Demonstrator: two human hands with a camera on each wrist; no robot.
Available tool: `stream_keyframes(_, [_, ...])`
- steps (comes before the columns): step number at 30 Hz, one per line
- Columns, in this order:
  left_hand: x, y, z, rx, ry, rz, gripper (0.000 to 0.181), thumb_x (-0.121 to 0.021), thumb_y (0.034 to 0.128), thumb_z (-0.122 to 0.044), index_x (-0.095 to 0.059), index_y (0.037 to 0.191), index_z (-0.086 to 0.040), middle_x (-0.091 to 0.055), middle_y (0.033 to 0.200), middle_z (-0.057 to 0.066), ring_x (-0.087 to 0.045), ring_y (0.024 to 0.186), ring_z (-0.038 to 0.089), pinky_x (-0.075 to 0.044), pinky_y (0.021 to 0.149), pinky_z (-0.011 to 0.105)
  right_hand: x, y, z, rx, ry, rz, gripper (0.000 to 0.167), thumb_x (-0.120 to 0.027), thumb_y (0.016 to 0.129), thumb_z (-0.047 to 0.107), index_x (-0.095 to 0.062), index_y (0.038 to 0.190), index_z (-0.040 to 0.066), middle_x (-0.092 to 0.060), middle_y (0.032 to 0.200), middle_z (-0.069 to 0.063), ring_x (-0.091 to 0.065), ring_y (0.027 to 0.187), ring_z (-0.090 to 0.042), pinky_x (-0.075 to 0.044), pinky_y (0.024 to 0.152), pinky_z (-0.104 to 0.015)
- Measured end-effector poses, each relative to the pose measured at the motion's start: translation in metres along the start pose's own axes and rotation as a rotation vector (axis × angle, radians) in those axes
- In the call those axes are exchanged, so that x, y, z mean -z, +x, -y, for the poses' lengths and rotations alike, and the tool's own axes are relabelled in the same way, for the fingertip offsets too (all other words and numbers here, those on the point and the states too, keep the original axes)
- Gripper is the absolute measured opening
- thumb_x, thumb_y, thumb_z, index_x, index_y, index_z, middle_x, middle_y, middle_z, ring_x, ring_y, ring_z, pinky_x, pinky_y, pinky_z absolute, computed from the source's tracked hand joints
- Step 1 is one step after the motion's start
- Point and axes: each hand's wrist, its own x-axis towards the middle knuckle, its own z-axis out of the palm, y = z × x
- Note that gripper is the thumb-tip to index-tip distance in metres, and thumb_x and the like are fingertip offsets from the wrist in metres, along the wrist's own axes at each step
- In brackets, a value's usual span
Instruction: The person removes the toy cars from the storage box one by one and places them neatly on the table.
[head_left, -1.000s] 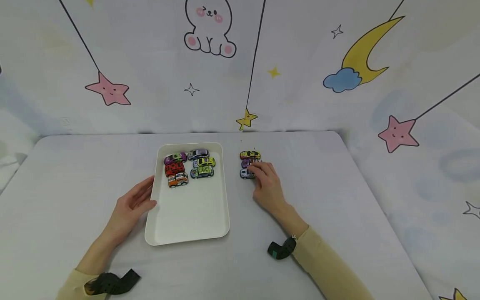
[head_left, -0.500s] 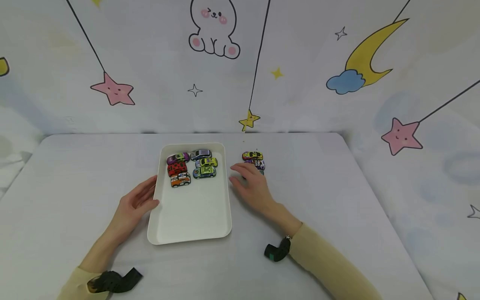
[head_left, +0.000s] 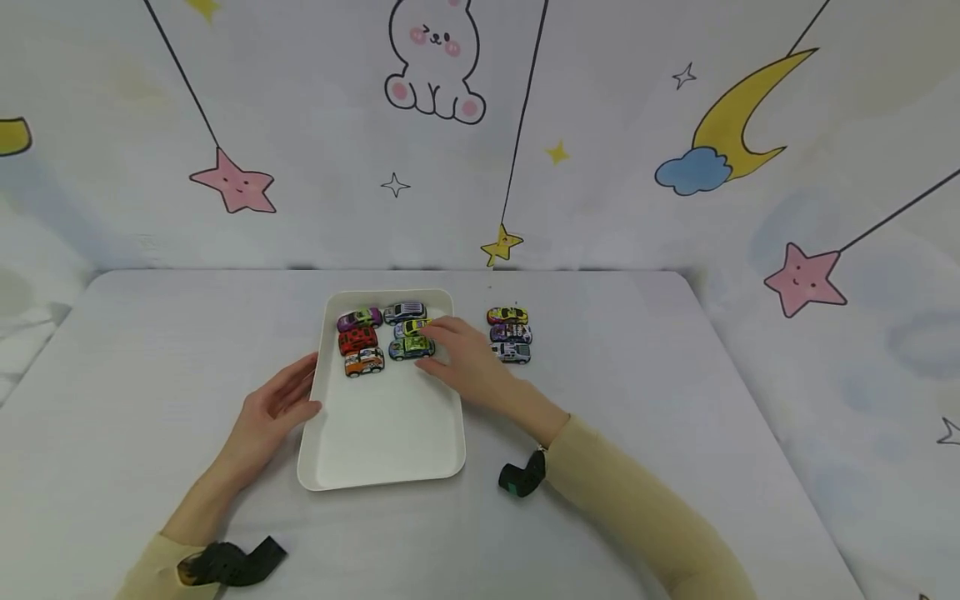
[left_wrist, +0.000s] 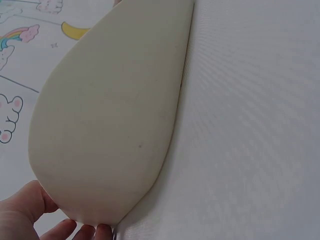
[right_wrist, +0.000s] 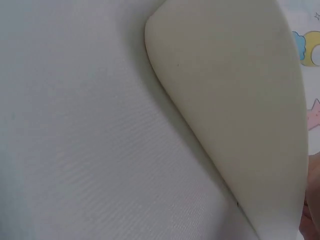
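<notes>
A white tray [head_left: 381,433] carries several small toy cars, among them a red one [head_left: 357,339], an orange-and-white one [head_left: 364,362] and a purple one [head_left: 360,318]. My left hand [head_left: 266,421] holds the tray's left side, its thumb over the rim and fingers along the outside. Above the tray's right side is my right hand [head_left: 468,362]. Its thumb and forefinger are spread at the right end of a green toy car [head_left: 411,347], with nothing visibly pinched. Behind it a yellow car [head_left: 408,328] is partly covered by the fingers.
Right of the tray, a yellow-and-red toy car [head_left: 507,316], a purple one [head_left: 511,333] and a white one [head_left: 513,353] stand in a column on the white table [head_left: 637,400]. A wall with cartoon drawings rises behind the table.
My right hand has left the white car on the table and moved left over the tray, fingers spread. My left hand stays at the tray's side. The view has shifted slightly.
</notes>
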Motion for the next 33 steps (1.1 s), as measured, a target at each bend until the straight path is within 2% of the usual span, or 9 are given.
stream_keyframes(3, [-0.0005, 0.0006, 0.0002, 0.001, 0.005, 0.003, 0.062, -0.06, 0.0978, -0.001, -0.032, 0.153, 0.004, -0.03, 0.158, 0.029, -0.045, 0.133, -0.005, -0.043, 0.104, 0.01, -0.0008, 0.0064, 0.0007, -0.024, -0.05, 0.066, 0.044, -0.075, 0.091, 0.023, -0.065, 0.129, 0.004, -0.064, 0.13, -0.009, -0.058, 0.123, -0.024, -0.051, 0.106, -0.035])
stream_keyframes(8, [-0.0009, 0.0013, 0.0009, 0.004, 0.014, 0.005, 0.062, -0.061, 0.0978, -0.001, -0.032, 0.153, 0.004, -0.03, 0.157, 0.03, -0.045, 0.133, -0.005, -0.043, 0.103, 0.01, -0.0014, 0.0097, 0.0021, -0.036, -0.087, 0.111, 0.042, -0.075, 0.091, 0.019, -0.064, 0.129, 0.005, -0.063, 0.131, -0.01, -0.057, 0.123, -0.024, -0.05, 0.106, -0.035])
stream_keyframes(14, [-0.0007, 0.001, 0.0018, 0.0, 0.004, 0.0, 0.062, -0.06, 0.0977, 0.0, -0.032, 0.152, 0.005, -0.03, 0.157, 0.031, -0.045, 0.133, -0.005, -0.043, 0.104, 0.01, 0.0002, 0.0083, 0.0059, -0.05, -0.071, 0.127, 0.04, -0.075, 0.091, 0.015, -0.066, 0.128, 0.004, -0.062, 0.13, -0.011, -0.056, 0.122, -0.026, -0.05, 0.106, -0.038])
stream_keyframes(25, [-0.0005, 0.0004, 0.0021, -0.004, -0.011, -0.003, 0.062, -0.06, 0.0973, 0.001, -0.032, 0.152, 0.007, -0.029, 0.157, 0.032, -0.046, 0.133, -0.005, -0.043, 0.104, 0.01, -0.0018, 0.0111, 0.0091, -0.065, -0.155, 0.172, 0.037, -0.071, 0.093, 0.014, -0.065, 0.128, 0.004, -0.062, 0.13, -0.01, -0.056, 0.12, -0.025, -0.05, 0.106, -0.036])
stream_keyframes(33, [-0.0008, 0.0001, 0.0019, 0.002, 0.005, -0.005, 0.062, -0.06, 0.0976, 0.0, -0.031, 0.152, 0.006, -0.028, 0.156, 0.033, -0.045, 0.132, -0.006, -0.042, 0.104, 0.009, -0.004, 0.0094, 0.0103, -0.044, -0.15, 0.132, 0.033, -0.071, 0.093, 0.011, -0.066, 0.124, 0.003, -0.065, 0.126, -0.01, -0.058, 0.117, -0.025, -0.051, 0.103, -0.036])
